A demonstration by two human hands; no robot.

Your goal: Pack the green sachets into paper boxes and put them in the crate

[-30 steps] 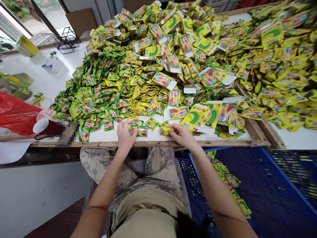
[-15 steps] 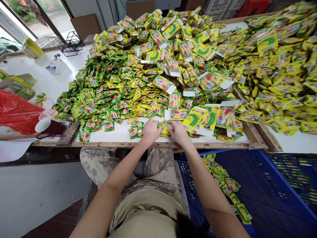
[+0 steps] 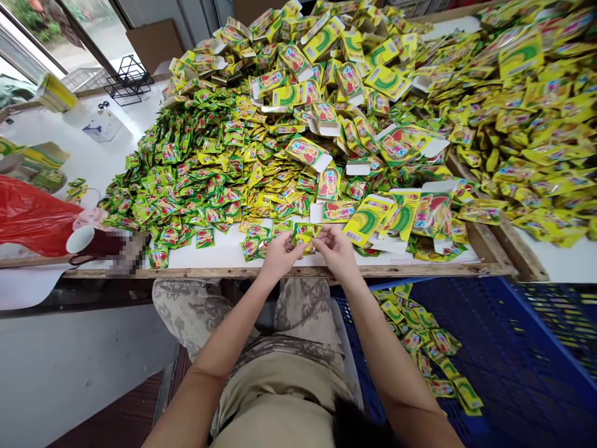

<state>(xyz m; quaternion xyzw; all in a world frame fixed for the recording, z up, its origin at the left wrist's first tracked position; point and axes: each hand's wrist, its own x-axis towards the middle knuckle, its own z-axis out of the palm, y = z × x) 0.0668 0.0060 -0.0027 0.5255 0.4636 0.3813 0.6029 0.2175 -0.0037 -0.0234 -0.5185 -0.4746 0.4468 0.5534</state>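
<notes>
Between my two hands, near the table's front edge, are small yellow-green candy packets (image 3: 305, 233). My left hand (image 3: 281, 254) pinches their left side with thumb and fingers. From the right, my right hand (image 3: 336, 250) grips the same packets with its fingertips. A few green packets (image 3: 255, 242) lie just left of my left hand. Flattened yellow and green boxes (image 3: 368, 219) lie beside my right hand. Behind both hands rises a large heap of green packets (image 3: 186, 180), with small cartons (image 3: 321, 118) piled on it.
A wooden rim (image 3: 224, 272) borders the table. At the left are a dark cup (image 3: 96, 241), a red bag (image 3: 32, 218) and a black wire rack (image 3: 129, 81). Yellow packets (image 3: 527, 149) fill the right side. A blue crate (image 3: 485, 336) with packets stands below.
Both hands have lifted slightly off the tabletop and turned, showing more of the packets between them. More green packets show behind my left hand. The view has shifted slightly.
</notes>
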